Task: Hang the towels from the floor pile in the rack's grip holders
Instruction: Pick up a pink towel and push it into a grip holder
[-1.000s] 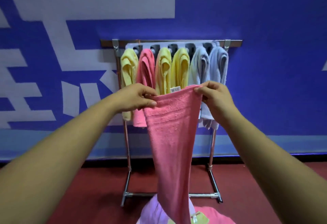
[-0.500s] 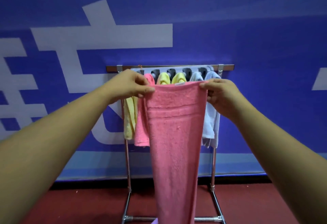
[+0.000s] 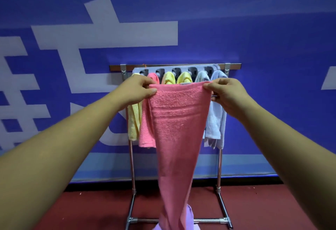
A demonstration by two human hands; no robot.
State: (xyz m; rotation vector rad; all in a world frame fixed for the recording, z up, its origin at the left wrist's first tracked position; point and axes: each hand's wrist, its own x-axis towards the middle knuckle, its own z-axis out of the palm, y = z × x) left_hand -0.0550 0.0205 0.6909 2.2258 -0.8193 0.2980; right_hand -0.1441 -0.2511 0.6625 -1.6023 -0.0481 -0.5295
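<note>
A pink towel (image 3: 177, 133) hangs stretched between my hands in front of the rack. My left hand (image 3: 138, 89) pinches its top left corner and my right hand (image 3: 225, 93) pinches its top right corner. Behind it stands the metal rack (image 3: 131, 166) with a grey bar of grip holders (image 3: 176, 69). Several towels hang from the holders: a yellow one (image 3: 134, 120) at the left, a pink one (image 3: 145, 129), two yellow ones (image 3: 184, 79) and two pale blue ones (image 3: 216, 120) at the right. A lilac towel (image 3: 189, 219) of the floor pile shows at the bottom edge.
A blue wall (image 3: 254, 29) with large white characters is right behind the rack. The floor (image 3: 91, 208) is dark red. The rack's base bars (image 3: 224, 211) run forward along the floor at both sides.
My hands have lifted the pink towel from chest height up to the level of the grip holders. The view has tilted upward, so most of the floor pile has dropped out of sight.
</note>
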